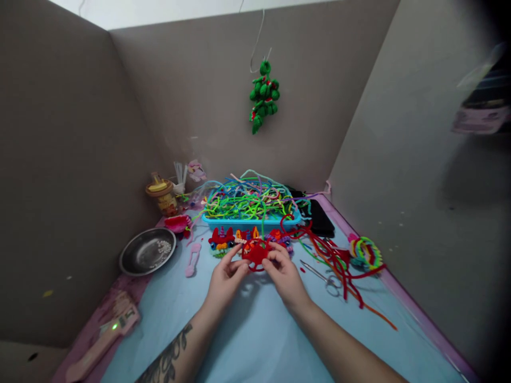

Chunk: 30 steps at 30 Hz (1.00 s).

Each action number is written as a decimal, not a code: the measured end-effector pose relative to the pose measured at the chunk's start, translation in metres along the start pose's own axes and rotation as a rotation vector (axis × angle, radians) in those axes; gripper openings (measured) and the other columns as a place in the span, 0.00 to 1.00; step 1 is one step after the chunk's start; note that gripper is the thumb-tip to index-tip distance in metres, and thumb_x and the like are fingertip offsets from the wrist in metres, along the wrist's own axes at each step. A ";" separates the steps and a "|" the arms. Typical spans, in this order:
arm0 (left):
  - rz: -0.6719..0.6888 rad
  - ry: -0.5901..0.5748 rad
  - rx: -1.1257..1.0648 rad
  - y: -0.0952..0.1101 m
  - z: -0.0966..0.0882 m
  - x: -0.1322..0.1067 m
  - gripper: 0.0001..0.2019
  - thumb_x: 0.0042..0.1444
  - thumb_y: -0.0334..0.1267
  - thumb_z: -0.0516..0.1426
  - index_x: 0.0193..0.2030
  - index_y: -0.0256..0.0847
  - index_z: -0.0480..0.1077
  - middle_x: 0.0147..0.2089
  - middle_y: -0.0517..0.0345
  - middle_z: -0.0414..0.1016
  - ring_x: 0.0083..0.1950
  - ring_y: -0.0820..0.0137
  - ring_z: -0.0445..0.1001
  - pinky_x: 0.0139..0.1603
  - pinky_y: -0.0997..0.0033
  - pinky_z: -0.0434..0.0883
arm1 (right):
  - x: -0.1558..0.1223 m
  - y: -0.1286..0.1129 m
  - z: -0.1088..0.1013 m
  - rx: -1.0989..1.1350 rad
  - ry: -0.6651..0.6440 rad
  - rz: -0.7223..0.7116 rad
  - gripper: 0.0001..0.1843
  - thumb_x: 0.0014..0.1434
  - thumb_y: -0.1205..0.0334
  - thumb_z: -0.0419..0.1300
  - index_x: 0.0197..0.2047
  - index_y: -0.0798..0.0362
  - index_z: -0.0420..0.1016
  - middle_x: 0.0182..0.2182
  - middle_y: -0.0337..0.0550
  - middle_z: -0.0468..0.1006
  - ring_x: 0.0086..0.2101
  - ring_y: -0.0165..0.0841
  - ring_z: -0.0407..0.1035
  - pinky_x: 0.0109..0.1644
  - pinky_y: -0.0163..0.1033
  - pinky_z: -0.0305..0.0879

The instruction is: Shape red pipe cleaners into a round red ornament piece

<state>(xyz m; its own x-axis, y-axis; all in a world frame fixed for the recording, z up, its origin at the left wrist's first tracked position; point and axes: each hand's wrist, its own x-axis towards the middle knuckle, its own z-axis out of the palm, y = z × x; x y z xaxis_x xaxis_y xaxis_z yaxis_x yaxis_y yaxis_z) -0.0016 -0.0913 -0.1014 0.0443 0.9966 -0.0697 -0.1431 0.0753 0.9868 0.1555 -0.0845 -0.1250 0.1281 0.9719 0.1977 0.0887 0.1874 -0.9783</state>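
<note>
Between both hands, above the blue table cover, is a red fuzzy pipe-cleaner piece (255, 252) with a solid middle and loops around it. My left hand (228, 274) pinches its left edge between thumb and fingers. On the opposite edge, my right hand (284, 271) grips it the same way. Just behind the fingers sit several small colourful pipe-cleaner figures; a red one with blue eyes (222, 240) is at the left, and a purple and red one (282, 242) is partly hidden by my right hand.
Behind stands a blue tray (251, 224) heaped with pipe cleaners. To the right lie scissors-like metal forceps (321, 275), loose red pipe cleaners (333, 260) and a colourful coil (366, 253). At left are a metal bowl (136, 254), a pink clip (193, 260) and a pink device (104, 343).
</note>
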 end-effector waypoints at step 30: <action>-0.035 -0.054 0.004 -0.009 0.000 0.001 0.29 0.44 0.42 0.64 0.53 0.37 0.61 0.19 0.69 0.66 0.20 0.78 0.64 0.25 0.79 0.58 | 0.001 -0.001 -0.002 0.075 -0.138 0.084 0.14 0.50 0.54 0.61 0.21 0.53 0.68 0.50 0.49 0.67 0.51 0.42 0.62 0.53 0.44 0.57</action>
<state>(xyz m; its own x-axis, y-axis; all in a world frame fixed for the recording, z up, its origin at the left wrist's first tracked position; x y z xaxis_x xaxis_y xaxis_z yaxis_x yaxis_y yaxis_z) -0.0001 -0.0910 -0.1108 0.1029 0.9900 -0.0965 -0.1363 0.1101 0.9845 0.1571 -0.0835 -0.1236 -0.0057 0.9940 0.1093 0.0083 0.1093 -0.9940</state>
